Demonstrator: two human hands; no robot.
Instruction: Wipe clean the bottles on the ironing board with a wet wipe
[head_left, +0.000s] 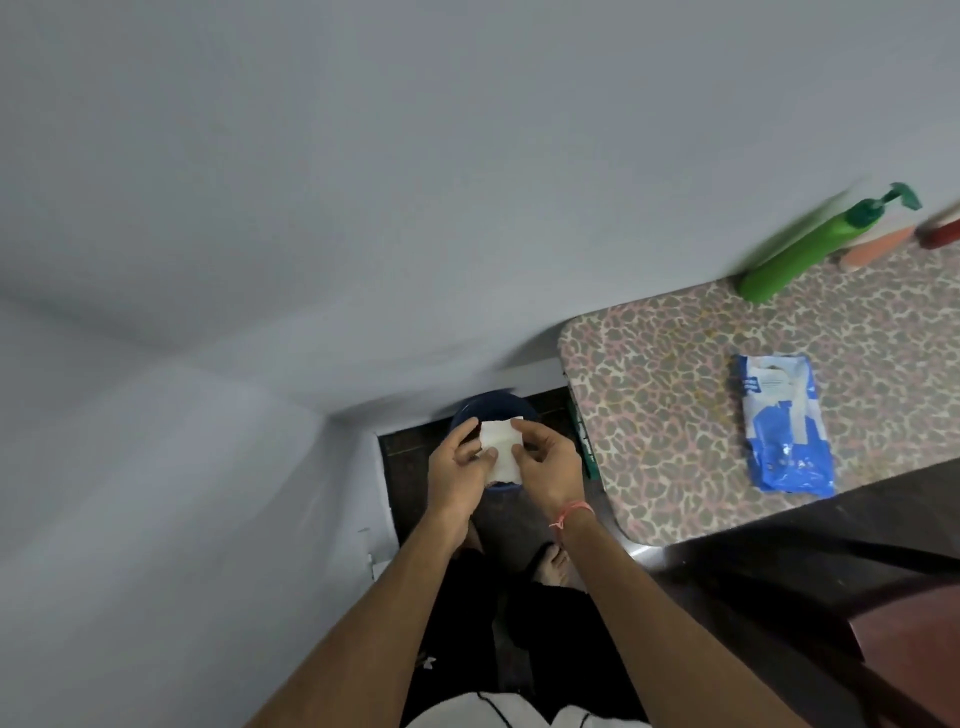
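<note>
A white wet wipe (500, 450) is held between both hands over a dark blue bin (493, 408) on the floor. My left hand (457, 467) pinches its left side and my right hand (545, 467) pinches its right side. To the right is the ironing board (649, 415) with a leopard-print cover. At its far edge stand a green pump bottle (815, 244), a peach-coloured bottle (872, 247) and a red bottle (943, 231) cut off by the frame edge. A blue and white pack of wipes (784, 423) lies on the board.
Pale grey walls meet in a corner to the left and behind the bin. The floor is dark. My bare feet (556, 564) show below my hands. A dark brown piece of furniture (909, 639) sits at the lower right.
</note>
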